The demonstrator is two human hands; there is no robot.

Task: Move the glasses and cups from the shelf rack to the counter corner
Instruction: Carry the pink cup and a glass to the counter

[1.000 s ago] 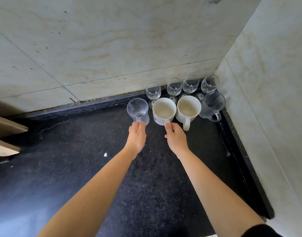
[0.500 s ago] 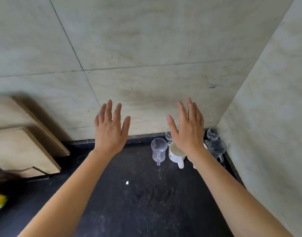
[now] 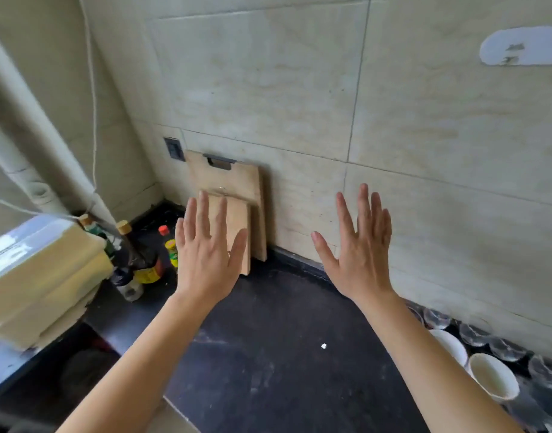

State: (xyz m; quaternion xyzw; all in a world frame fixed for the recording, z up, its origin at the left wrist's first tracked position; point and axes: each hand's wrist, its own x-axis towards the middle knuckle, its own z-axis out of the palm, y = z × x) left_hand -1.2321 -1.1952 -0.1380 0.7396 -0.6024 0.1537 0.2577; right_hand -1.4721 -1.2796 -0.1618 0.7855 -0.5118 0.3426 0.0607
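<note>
Head view, both my forearms ran up from the bottom edge over the black counter (image 3: 268, 370). Low right, the task's ware sat grouped in the counter corner: one white mug (image 3: 493, 382) nearest, a second white mug (image 3: 451, 342) just behind it and partly covered by my right forearm, clear glasses (image 3: 474, 334) in a row along the wall foot. A white crumb (image 3: 323, 346) lay mid-counter.

Further out, my left hand (image 3: 205, 248) and right hand (image 3: 360, 254) were raised, backs to camera, fingers straight and spread, holding nothing and touching nothing. Behind the left hand two wooden cutting boards (image 3: 227, 179) leaned on the tiled wall (image 3: 299, 89); sauce bottles (image 3: 140, 260) stood left of them.

Risk, my judgement: the right forearm passed close over the mugs, so dropping or swinging that arm could knock a mug into the glasses, and they were packed tight enough to chip or topple together.

Hard to read: the shelf rack was not in view, so I couldn't tell what remained on it. The glasses were blurred and cut off at the right edge; no count possible.
</note>
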